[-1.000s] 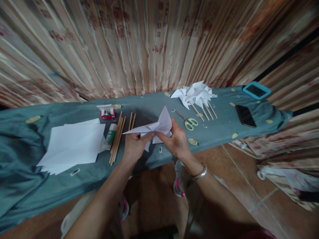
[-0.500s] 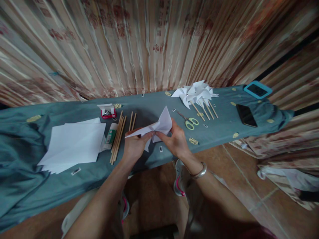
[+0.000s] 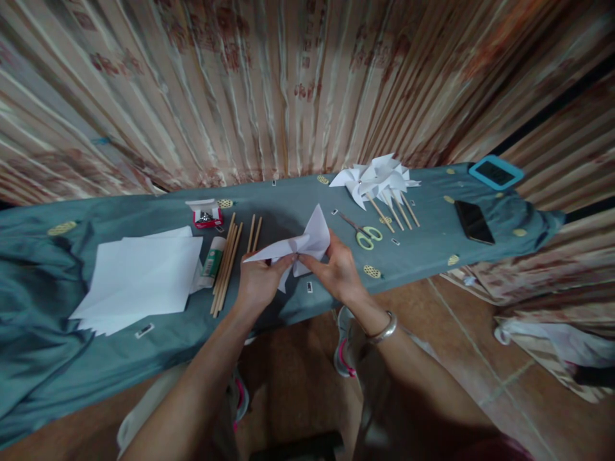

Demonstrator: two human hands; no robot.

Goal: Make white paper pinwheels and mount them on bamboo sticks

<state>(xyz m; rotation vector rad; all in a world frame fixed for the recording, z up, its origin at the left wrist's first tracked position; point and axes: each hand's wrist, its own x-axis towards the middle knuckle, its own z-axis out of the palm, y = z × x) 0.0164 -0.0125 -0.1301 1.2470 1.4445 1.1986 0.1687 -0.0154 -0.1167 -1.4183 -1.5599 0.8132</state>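
A white paper pinwheel (image 3: 314,235) is held above the near edge of the cloth-covered table, its blades folded and tilted. My left hand (image 3: 259,282) grips its left side, thumb pressed near the centre. From the right, my right hand (image 3: 342,269) pinches it, its thumb meeting the left thumb close to the middle. Whatever lies between the thumbs is too small to make out. Just left of my hands lie several wooden sticks (image 3: 225,269) and a green-and-white glue stick (image 3: 212,262). Scissors (image 3: 361,232) with light green handles rest to the right.
A stack of white paper (image 3: 144,275) lies at left, with a small red box of pins (image 3: 206,214) behind it. Finished pinwheels (image 3: 382,179) on sticks are heaped at the back right. Farther right are a dark phone (image 3: 474,221) and a blue-framed device (image 3: 496,173). Curtains hang behind the table.
Almost nothing differs. Both hands keep the same hold on the paper pinwheel, and the whole view has shifted very slightly.
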